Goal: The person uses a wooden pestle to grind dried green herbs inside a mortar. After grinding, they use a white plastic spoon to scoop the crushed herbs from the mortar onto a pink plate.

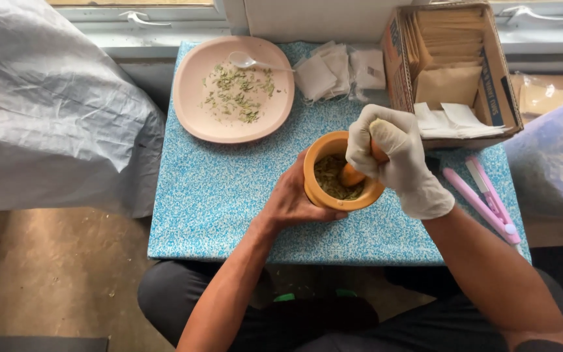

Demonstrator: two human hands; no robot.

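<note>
Two hands work at centre frame: the bare left hand (294, 199) cups the orange mortar (340, 171) on the tabletop (216, 189); the gloved right hand (392, 156) has its grip wrapped tight round the pestle (353, 175) inside.

We wore a thin, whitish disposable glove on our right hand (395, 156), wrinkled at the knuckles and bunched in a loose cuff at the wrist. Our left hand (294, 199) was ungloved. Both forearms were uncovered, without sleeves, watch or bands. Over our legs we wore dark grey trousers.
</note>
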